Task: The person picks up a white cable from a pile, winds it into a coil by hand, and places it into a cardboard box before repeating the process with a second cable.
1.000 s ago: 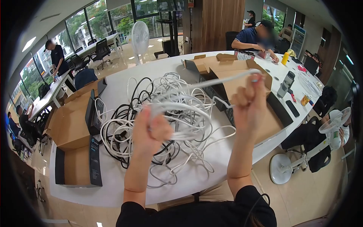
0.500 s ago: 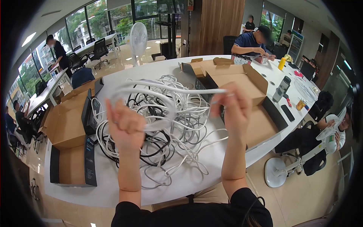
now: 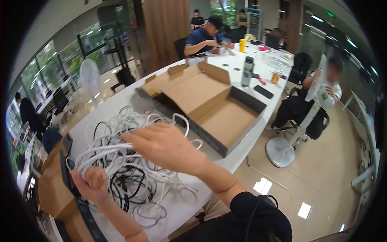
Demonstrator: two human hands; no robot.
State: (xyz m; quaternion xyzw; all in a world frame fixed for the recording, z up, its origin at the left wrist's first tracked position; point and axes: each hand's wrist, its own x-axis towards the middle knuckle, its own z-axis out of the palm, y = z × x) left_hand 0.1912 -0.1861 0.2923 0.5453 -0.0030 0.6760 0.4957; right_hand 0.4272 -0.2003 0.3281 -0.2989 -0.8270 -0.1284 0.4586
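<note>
Both hands have come closer together since half a second ago, the right hand (image 3: 167, 147) swinging in toward the left hand (image 3: 92, 183), while the head view itself has turned rightward.

By the clock, read from the middle of the tangled pile of white, grey and black cables (image 3: 139, 171), two open cardboard boxes show, black outside and brown inside. One, the large box (image 3: 227, 117), lies at two o'clock with its brown floor visible; the other, the partly cropped box (image 3: 54, 187), is at eight. Farther out at two stand one grey bottle with a black cap (image 3: 247, 72) and one yellow bottle (image 3: 242, 45), contents indiscernible. Individual cables overlap too much to count.

At nine o'clock, the left fingers curl around one looped bundle of white cables (image 3: 107, 152), which passes between thumb and fingers and stretches toward two. The right fingers, blurred, reach toward nine o'clock at the bundle's far end; whether they grasp it, I cannot tell.
</note>
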